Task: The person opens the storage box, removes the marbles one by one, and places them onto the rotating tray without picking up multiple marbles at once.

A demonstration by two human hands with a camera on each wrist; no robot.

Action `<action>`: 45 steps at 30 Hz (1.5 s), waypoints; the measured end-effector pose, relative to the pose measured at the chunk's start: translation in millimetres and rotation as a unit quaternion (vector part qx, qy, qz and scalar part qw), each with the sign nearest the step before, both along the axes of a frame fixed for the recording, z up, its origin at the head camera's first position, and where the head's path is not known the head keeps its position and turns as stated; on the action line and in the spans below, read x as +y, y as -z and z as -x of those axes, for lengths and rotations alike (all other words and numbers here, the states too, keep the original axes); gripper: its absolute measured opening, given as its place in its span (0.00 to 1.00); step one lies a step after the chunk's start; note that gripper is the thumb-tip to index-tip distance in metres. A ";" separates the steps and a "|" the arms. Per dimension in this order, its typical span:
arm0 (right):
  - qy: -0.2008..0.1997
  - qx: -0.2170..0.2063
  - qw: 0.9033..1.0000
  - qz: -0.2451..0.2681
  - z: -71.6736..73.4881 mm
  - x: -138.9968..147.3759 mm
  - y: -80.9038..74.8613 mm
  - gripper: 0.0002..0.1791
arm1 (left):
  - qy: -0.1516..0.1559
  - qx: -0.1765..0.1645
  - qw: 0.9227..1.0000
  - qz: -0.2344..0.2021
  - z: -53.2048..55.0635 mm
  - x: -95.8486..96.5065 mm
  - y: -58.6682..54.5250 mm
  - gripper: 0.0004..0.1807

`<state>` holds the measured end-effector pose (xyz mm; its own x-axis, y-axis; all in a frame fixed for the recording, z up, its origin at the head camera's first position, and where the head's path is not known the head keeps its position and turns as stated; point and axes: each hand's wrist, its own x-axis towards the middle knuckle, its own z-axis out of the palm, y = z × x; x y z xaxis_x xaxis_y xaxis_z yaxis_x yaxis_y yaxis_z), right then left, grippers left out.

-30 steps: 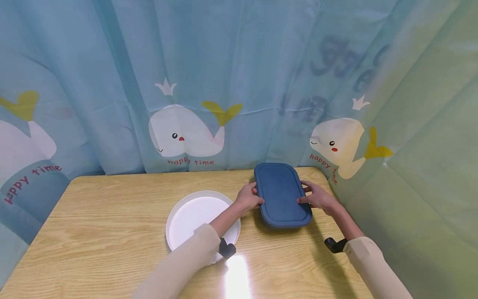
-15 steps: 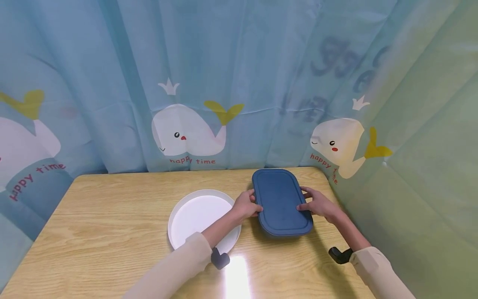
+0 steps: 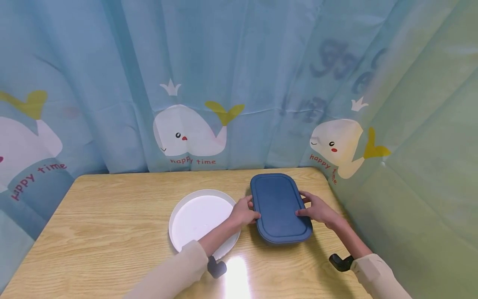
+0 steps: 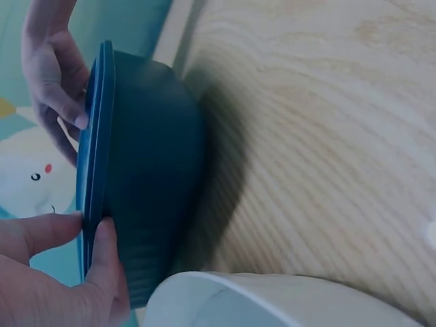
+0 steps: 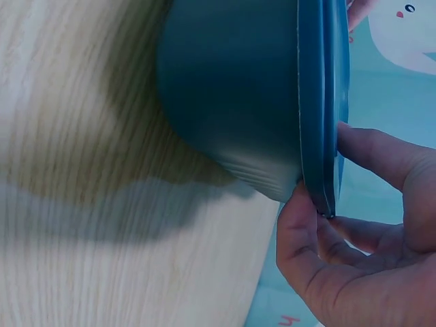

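On the left we see a pale beige cloth sleeve (image 3: 168,272), smooth along its length, that ends short of the bare left hand (image 3: 242,211). On the right we find a matching pale beige sleeve (image 3: 377,276), creased near its end — it, too, leaves the right hand (image 3: 318,209) bare. Just beyond each sleeve we make out a small, bent black fitting with rounded edges, one left (image 3: 216,267), one right (image 3: 340,263).

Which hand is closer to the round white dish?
The left. The left hand is just right of the dish, its forearm crossing above it; the right hand is farther right, across the blue lidded container.
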<state>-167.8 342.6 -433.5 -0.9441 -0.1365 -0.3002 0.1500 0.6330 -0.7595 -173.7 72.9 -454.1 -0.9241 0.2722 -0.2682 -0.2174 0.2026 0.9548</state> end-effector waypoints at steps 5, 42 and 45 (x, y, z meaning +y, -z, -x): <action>0.001 0.011 1.000 -0.009 -2.9 -3.0 3.7 0.46 | 0.000 0.008 1.000 0.003 -4.7 -1.5 3.1 0.42; 0.003 0.011 1.000 -0.014 -12.0 -12.5 20.4 0.45 | -0.007 0.043 0.999 0.016 -19.6 -10.4 11.1 0.42; 0.002 0.013 1.000 -0.017 -11.5 -13.6 20.7 0.45 | -0.009 0.048 0.999 0.020 -18.9 -11.1 12.3 0.42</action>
<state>-156.3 329.0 -454.2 -0.9518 -0.1236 -0.2808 0.1330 0.6584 -0.7408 -154.8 61.8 -466.4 -0.9507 0.2463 -0.1885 -0.1294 0.2375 0.9627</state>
